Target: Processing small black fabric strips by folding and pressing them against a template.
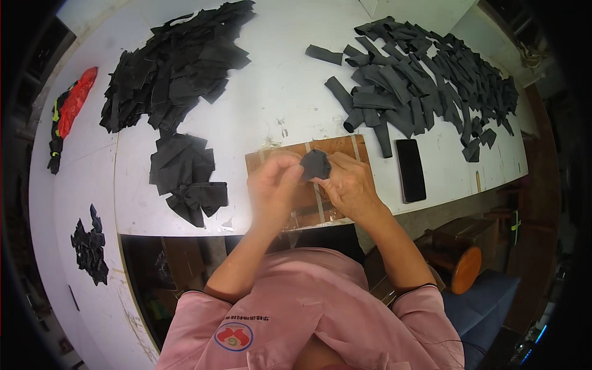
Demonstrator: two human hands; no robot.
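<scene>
Between my two hands is a small piece of black fabric [316, 165], held up over a brown taped cardboard sheet [354, 148] at the table's near edge. My left hand [273, 185] is closed, its thumb and fingers pinching the piece's left side. Curled round its right side, my right hand [351, 185] grips it too. Flat black fabric pieces [179, 74] lie heaped at the far left, with a smaller stack [182, 166] nearer to me. Rolled or tube-shaped black pieces [394, 86] are piled at the far right.
A black phone [411, 171] lies right of the cardboard. On the left-hand table are a red plastic bag [77, 102] beside dark items with yellow ties, and a small heap of black scraps [90, 250]. A round wooden stool top [467, 270] stands below right.
</scene>
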